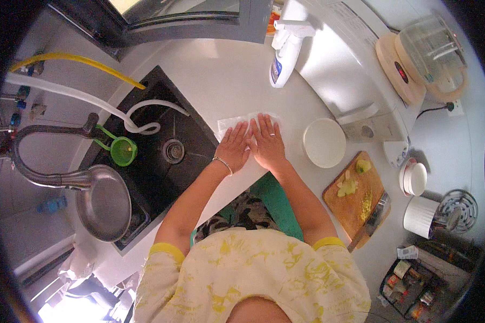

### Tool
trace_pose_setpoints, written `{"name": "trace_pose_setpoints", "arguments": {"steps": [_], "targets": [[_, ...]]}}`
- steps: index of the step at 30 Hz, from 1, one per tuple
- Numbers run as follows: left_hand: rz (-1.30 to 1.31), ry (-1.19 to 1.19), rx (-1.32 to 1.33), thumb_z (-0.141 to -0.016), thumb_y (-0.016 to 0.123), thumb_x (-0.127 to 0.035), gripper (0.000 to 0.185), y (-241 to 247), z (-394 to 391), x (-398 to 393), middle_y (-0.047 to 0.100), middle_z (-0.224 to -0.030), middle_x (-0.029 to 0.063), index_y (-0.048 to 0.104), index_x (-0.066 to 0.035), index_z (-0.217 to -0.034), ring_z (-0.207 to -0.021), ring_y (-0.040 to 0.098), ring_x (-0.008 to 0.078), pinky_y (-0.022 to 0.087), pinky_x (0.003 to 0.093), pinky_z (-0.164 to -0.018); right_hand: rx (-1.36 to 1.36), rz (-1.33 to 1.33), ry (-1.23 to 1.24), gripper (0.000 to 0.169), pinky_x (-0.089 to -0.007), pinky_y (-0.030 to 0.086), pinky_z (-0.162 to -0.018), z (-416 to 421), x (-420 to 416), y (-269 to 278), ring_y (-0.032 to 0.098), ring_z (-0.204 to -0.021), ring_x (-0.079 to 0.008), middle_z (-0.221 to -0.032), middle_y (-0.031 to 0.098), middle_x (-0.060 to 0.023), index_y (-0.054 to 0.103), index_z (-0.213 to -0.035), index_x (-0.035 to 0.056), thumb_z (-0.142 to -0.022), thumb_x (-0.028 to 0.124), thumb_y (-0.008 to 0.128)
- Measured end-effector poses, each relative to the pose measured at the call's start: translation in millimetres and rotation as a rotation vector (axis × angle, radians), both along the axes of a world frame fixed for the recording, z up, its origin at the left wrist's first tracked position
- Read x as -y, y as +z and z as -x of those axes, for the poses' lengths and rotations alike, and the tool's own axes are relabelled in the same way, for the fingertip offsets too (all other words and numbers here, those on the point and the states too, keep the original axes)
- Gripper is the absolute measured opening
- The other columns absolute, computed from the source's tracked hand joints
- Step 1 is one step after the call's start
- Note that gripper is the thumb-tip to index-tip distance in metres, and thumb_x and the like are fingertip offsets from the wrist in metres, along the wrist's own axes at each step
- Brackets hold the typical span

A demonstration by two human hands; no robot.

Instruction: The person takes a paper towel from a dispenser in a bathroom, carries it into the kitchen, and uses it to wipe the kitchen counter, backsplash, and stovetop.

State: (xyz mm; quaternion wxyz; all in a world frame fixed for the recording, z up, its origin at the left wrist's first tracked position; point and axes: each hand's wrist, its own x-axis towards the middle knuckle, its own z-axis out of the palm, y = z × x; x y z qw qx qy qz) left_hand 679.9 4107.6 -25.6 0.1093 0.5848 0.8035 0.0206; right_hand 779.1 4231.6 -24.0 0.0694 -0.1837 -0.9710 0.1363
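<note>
Both my hands lie palms down, side by side, on a white paper towel (226,122) spread on the pale countertop beside the sink. My left hand (232,147), with a bangle at the wrist, presses on its near part. Close against it is my right hand (267,141), wearing a ring, its fingers stretched out over the towel. Part of the towel is hidden under the hands. A round white plate or lid (324,143) rests to the right of them. Beyond the hands stands a white spray bottle (285,56).
Left is a dark sink (161,177) with hoses, a green strainer (123,151) and a frying pan (104,203). A wooden cutting board (347,206) at the right bears chopped pale food and a cleaver (376,216). A window frame (198,30) juts over the counter's far side.
</note>
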Motion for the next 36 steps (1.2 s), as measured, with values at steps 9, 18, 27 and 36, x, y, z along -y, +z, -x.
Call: {"name": "trace_pose_setpoints", "arguments": {"steps": [9,18,27,36], "targets": [[-0.023,0.149,-0.038,-0.096,0.028,-0.032,0.054,-7,87,-17,0.015,-0.154,0.0104,0.021,-0.017,-0.147,-0.143,0.011,0.0246,0.009,0.0395,-0.116,-0.045,-0.023,0.096,0.064,-0.049,0.01,-0.113,98,-26,-15,0.017,-0.141,-0.0295,-0.15,0.023,-0.0161,0.032,-0.141,0.0033,-0.093,0.043,0.042],[-0.043,0.172,0.002,-0.096,0.031,-0.032,0.052,-16,153,-28,0.016,-0.154,0.0096,0.022,-0.026,-0.147,-0.143,0.011,0.0242,0.011,0.0404,-0.115,-0.005,-0.05,0.121,0.067,-0.049,0.009,-0.113,159,-42,-15,0.016,-0.141,-0.0288,-0.151,0.023,-0.0151,0.033,-0.142,0.0062,-0.092,0.049,0.04],[-0.077,0.181,-0.087,-0.095,0.035,-0.031,0.059,-23,217,-42,0.017,-0.153,0.0116,0.022,-0.004,-0.145,-0.142,0.014,0.0246,0.013,0.0393,-0.115,0.026,-0.157,0.144,0.061,-0.0494,0.015,-0.112,219,-60,-14,0.02,-0.14,-0.029,-0.151,0.022,-0.0137,0.031,-0.143,0.0103,-0.094,0.046,0.037],[-0.106,0.201,-0.182,-0.094,0.039,-0.03,0.06,-41,314,-42,0.019,-0.153,0.0117,0.021,-0.005,-0.145,-0.142,0.016,0.0243,0.016,0.0403,-0.114,-0.055,-0.221,0.256,0.056,-0.0431,0.019,-0.112,321,-74,-29,0.025,-0.138,-0.026,-0.149,0.028,-0.0098,0.03,-0.143,0.0078,-0.096,0.04,0.034]]}}
